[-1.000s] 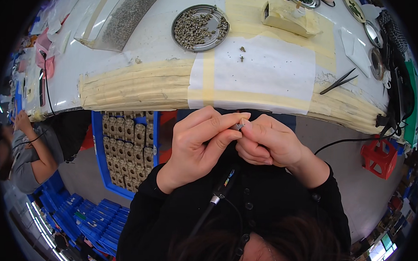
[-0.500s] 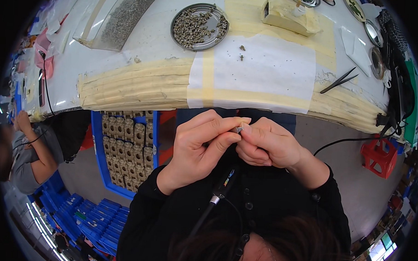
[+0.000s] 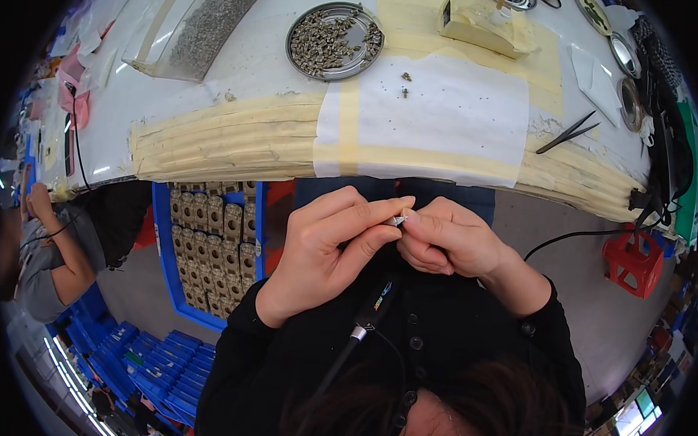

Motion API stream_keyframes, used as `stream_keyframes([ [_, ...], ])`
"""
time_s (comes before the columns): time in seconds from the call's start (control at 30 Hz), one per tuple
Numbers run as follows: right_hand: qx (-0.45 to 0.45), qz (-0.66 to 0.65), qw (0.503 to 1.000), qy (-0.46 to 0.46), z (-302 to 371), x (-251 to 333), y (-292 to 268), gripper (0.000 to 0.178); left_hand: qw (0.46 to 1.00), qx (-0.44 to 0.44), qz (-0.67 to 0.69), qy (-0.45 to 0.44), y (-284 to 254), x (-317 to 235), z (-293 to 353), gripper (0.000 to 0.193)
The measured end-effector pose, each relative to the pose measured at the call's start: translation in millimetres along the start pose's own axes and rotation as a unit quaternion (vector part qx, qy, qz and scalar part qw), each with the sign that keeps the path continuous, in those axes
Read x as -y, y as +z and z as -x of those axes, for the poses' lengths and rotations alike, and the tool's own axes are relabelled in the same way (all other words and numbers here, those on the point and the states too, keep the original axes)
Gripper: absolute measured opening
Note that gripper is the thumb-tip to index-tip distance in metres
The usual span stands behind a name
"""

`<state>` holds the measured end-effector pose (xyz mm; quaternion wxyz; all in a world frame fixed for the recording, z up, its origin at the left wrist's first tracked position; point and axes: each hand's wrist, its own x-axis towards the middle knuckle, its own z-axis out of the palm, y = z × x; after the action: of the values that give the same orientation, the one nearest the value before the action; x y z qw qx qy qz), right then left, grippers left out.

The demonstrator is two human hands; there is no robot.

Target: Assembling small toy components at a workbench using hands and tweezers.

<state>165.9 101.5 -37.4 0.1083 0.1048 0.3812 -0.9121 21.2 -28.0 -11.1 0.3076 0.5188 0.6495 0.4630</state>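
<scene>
A person looks down at their own two bare hands, held close together below the near edge of a white worktable [image 3: 237, 114] whose rim is wrapped in layers of cream masking tape. The left hand [image 3: 328, 252] and the right hand [image 3: 448, 241] meet fingertip to fingertip, and both pinch one tiny silvery metal part [image 3: 396, 220] between thumb and forefinger. The part is too small to make out its shape. It sits just under the table's near edge, above the person's dark buttoned garment.

As for progress, the work looks to be in mid-stream: one piece is in hand, and many more wait on the table. On the table's far side stands a round, shallow metal dish [image 3: 336, 31] heaped with small dull-grey metal pieces. Two or three loose pieces [image 3: 405, 80] lie on a smooth white paper sheet [image 3: 437, 113] taped to the table, nearer than the dish. No finished pile can be told apart.

At the table's right end lie slim black tweezers [image 3: 566, 133]. Toward its far edge rests a cream-coloured block [image 3: 479, 26] of uncertain make. Under the table's left part, a blue plastic crate [image 3: 209, 251] holds rows of tan, boxy components. A thin black cable [image 3: 360, 337] hangs down the person's chest. Beyond the table's left end, another person's arm [image 3: 63, 262] shows.
</scene>
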Motion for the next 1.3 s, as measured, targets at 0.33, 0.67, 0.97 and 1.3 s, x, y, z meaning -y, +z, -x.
stream_keyframes([
  [0.33,0.006,-0.006,1.000,0.007,0.6,-3.5,-1.9,0.057,0.999,0.006,0.047,-0.026,4.3,4.9,2.2,0.023],
  [0.67,0.002,-0.005,1.000,0.001,-0.1,-5.9,-1.7,0.055,0.995,0.012,0.086,-0.045,5.1,10.2,3.9,0.020],
  [0.97,-0.045,0.054,0.997,-0.021,3.5,-6.3,-1.4,0.056,0.996,0.024,0.078,-0.045,5.3,10.5,4.1,0.029],
  [1.3,-0.045,0.069,0.997,-0.009,2.4,-4.0,-1.0,0.058,0.996,0.029,0.072,-0.036,3.7,7.5,2.6,0.031],
])
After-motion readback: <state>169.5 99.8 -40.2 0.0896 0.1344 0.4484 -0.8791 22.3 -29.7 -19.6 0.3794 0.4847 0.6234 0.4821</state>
